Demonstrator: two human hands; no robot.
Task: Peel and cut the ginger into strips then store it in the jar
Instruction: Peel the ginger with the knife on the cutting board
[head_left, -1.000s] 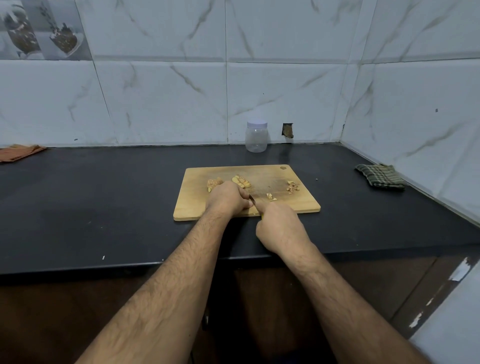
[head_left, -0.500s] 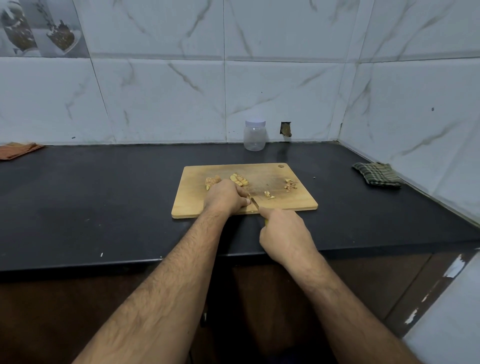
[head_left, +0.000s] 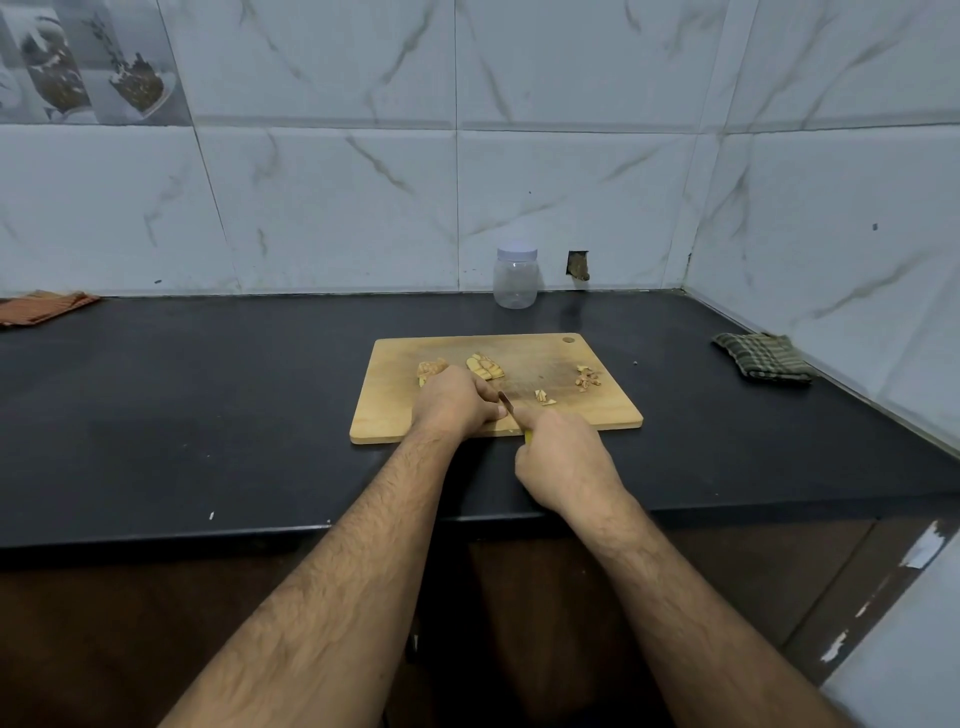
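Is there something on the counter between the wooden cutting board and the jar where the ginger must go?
Nothing visible: bare black counter separates wooden cutting board from clear plastic jar, though its white lid is on.

Pale ginger pieces (head_left: 485, 366) lie on the cutting board; lidded clear jar (head_left: 515, 274), seemingly empty, stands behind.

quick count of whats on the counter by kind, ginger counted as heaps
cutting board: 1
knife: 1
jar: 1
cloths: 2 (orange, green checked)
ginger heaps showing on the board: 4 ()
total: 9
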